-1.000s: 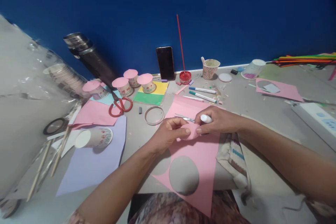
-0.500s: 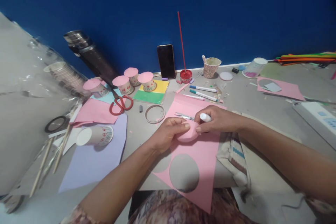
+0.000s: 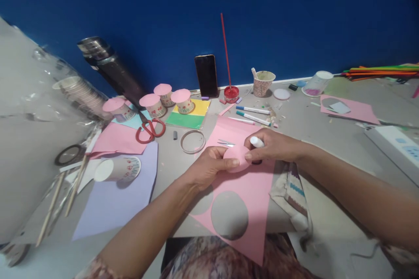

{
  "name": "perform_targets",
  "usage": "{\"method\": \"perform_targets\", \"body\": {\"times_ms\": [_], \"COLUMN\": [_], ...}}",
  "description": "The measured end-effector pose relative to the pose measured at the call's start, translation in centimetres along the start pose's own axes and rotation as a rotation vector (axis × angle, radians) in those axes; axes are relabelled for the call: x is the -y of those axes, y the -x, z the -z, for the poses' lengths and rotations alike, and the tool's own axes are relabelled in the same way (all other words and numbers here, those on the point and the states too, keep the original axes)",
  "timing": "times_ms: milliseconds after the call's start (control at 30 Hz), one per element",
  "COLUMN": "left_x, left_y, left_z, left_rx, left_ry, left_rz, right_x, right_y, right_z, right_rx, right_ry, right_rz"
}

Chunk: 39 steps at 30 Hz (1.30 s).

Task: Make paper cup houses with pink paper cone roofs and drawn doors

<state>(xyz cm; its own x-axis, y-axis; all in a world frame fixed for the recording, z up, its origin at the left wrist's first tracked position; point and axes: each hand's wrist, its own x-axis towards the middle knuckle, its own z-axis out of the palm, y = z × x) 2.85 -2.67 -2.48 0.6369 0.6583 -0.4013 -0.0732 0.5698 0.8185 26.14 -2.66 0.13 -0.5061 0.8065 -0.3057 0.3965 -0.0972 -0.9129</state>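
Note:
My left hand and my right hand meet over a pink paper sheet with round holes cut out of it. Between their fingertips they pinch a pink paper disc, which seems to sit on something hidden under my fingers. A white glue stick is also gripped in my right hand, tip pointing left. Small metal scissors lie on the pink sheet just behind the disc.
A paper cup lies on its side on a lilac sheet. Several pink-topped cups, red scissors, a tape ring, markers, a phone, a red paint pot and a flask stand behind. A cloth lies at right.
The pink disc has tipped up from lying low to facing me, held a little higher. My right hand has shifted slightly up and left; the head view has barely moved.

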Motion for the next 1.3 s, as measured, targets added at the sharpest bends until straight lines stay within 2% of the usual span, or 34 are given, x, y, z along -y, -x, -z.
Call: {"method": "perform_targets", "body": {"times_ms": [133,233,300,433,567,667,833,933,1067,1167,1300], "left_x": [0.3,0.6,0.6,0.6,0.7,0.8,0.5,0.3,0.5,0.5,0.3], "left_y": [-0.1,-0.3,-0.4,-0.7,-0.7,-0.6,-0.6,-0.6,-0.5,-0.3,-0.2], "left_z": [0.2,0.3,0.3,0.2,0.0,-0.2,0.1,0.3,0.0,-0.1,0.0], "left_rx": [-0.052,-0.027,-0.02,-0.09,-0.109,-0.134,-0.064,-0.06,-0.101,-0.145,-0.255], "left_ry": [-0.009,0.017,0.08,0.215,0.167,0.158,0.291,0.322,0.273,0.139,-0.065], "left_rz": [-0.062,-0.065,-0.069,-0.109,-0.114,-0.155,-0.066,-0.06,-0.132,-0.2,-0.217], "right_x": [-0.1,-0.5,-0.7,-0.9,-1.1,-1.6,-2.9,-3.3,-3.3,-3.0,-2.4], "right_y": [0.0,0.0,0.0,-0.1,-0.2,-0.4,-0.8,-1.1,-1.4,-1.5,-1.0], "right_z": [0.0,0.0,0.0,0.2,0.3,0.3,0.4,0.6,0.5,0.3,0.8], "right_rx": [0.004,-0.011,-0.02,-0.012,0.031,0.021,-0.044,-0.054,-0.065,-0.08,-0.182], "right_ry": [-0.062,-0.142,-0.188,-0.217,-0.194,-0.268,-0.446,-0.482,-0.476,-0.448,-0.369], "right_rz": [-0.004,-0.013,-0.013,-0.016,-0.035,-0.014,0.014,0.025,0.036,0.043,0.054]}}
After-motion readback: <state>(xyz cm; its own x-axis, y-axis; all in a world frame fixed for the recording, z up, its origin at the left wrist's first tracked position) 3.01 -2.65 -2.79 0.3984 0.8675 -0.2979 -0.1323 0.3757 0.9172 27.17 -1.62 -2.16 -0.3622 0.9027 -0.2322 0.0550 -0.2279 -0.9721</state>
